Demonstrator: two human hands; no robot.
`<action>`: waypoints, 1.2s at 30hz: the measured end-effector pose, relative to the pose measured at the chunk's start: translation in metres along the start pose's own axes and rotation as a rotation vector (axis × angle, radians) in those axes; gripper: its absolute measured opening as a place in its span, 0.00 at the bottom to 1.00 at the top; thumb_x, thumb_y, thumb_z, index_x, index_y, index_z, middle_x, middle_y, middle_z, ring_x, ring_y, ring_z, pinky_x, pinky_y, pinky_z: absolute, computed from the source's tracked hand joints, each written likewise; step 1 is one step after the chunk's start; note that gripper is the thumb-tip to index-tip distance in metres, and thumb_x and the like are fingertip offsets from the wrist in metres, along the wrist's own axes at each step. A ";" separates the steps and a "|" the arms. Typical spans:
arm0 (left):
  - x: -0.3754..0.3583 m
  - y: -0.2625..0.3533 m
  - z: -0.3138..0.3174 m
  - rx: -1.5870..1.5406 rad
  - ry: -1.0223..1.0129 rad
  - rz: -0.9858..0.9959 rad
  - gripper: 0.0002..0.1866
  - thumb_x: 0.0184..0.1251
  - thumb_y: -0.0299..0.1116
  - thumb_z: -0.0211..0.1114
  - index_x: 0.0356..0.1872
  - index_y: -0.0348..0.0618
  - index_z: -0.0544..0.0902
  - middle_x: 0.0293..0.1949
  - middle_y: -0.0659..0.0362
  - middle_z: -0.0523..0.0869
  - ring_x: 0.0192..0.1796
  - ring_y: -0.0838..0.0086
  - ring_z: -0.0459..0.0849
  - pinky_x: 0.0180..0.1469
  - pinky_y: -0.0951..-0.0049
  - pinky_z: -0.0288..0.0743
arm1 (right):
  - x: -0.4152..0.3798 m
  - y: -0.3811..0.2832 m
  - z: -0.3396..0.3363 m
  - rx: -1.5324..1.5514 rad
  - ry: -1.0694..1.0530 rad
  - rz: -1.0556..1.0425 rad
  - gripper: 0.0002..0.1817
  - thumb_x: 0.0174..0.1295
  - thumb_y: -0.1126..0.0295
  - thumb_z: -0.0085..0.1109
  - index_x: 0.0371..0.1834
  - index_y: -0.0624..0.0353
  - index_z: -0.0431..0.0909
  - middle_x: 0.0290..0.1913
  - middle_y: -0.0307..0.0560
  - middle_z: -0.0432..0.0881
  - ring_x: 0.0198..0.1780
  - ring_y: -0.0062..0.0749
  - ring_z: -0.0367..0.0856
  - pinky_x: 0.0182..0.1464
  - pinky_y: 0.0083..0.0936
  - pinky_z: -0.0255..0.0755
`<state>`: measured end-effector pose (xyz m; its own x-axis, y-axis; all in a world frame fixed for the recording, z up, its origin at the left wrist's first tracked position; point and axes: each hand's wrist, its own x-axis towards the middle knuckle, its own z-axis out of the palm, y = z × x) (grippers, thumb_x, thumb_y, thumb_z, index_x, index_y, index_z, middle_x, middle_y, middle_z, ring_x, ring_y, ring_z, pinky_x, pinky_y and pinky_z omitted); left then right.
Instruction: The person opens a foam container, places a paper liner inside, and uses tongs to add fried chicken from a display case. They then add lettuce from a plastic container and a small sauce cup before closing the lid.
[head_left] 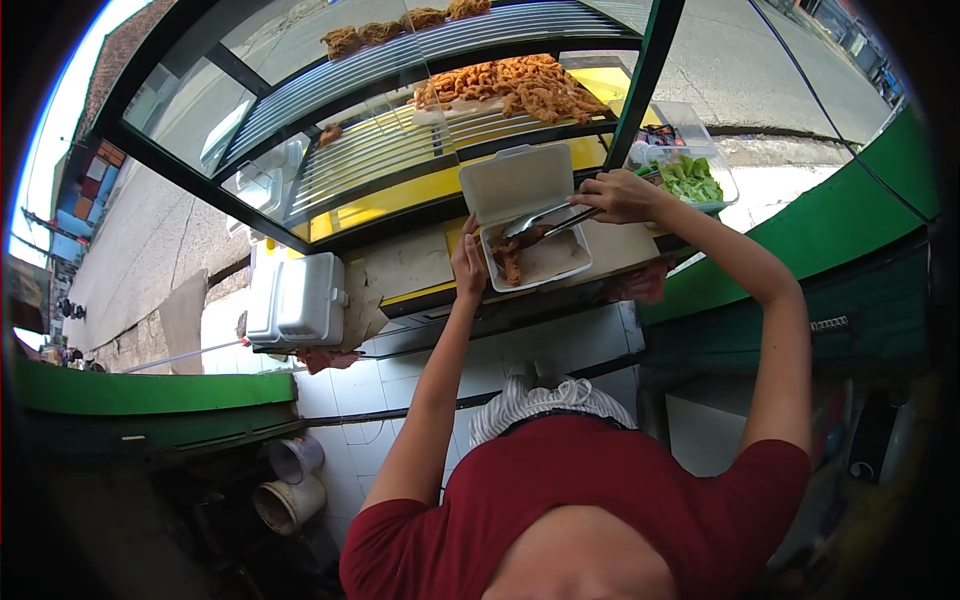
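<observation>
A white foam takeaway box (568, 272) sits on the counter with its lid (520, 182) raised at the back. My left hand (468, 265) grips its left side. With my right hand (622, 196) I am holding metal tongs (556, 211), which reach down into the box from the right. Near the tongs' tips, a piece of fried chicken (510, 263) lies in the left part of the box. The frame does not show whether the tips touch it. Brownish paper appears to line the bottom.
A glass display case (390, 130) holds a heap of fried food (520, 85) behind the box. Stacked closed foam boxes (310, 300) stand at the counter's left. At right is a clear container of lettuce (692, 182). Buckets (288, 504) are on the floor at lower left.
</observation>
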<state>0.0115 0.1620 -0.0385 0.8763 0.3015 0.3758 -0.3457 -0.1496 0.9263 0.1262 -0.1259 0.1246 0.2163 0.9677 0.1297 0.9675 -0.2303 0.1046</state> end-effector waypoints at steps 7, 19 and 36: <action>-0.001 0.011 0.000 0.010 0.002 -0.027 0.25 0.78 0.41 0.36 0.64 0.36 0.70 0.56 0.46 0.79 0.58 0.61 0.78 0.59 0.66 0.71 | -0.005 -0.003 -0.021 0.059 -0.015 0.057 0.30 0.48 0.63 0.66 0.59 0.47 0.75 0.43 0.41 0.77 0.41 0.34 0.80 0.40 0.31 0.75; 0.001 0.004 -0.001 0.104 0.033 0.017 0.25 0.77 0.43 0.39 0.63 0.38 0.72 0.53 0.46 0.82 0.56 0.61 0.79 0.59 0.68 0.68 | -0.032 -0.013 -0.045 0.172 -0.160 0.246 0.27 0.46 0.61 0.68 0.53 0.52 0.77 0.39 0.46 0.76 0.41 0.41 0.81 0.41 0.38 0.75; 0.000 0.012 0.000 0.131 0.036 0.027 0.24 0.77 0.43 0.40 0.64 0.42 0.72 0.50 0.46 0.83 0.53 0.62 0.80 0.56 0.69 0.70 | -0.031 -0.016 -0.041 0.238 -0.103 0.259 0.21 0.49 0.65 0.66 0.49 0.53 0.80 0.38 0.44 0.76 0.39 0.41 0.80 0.40 0.38 0.74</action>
<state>0.0073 0.1603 -0.0271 0.8541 0.3287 0.4031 -0.3201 -0.2786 0.9055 0.0985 -0.1561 0.1594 0.4587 0.8884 0.0206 0.8796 -0.4506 -0.1524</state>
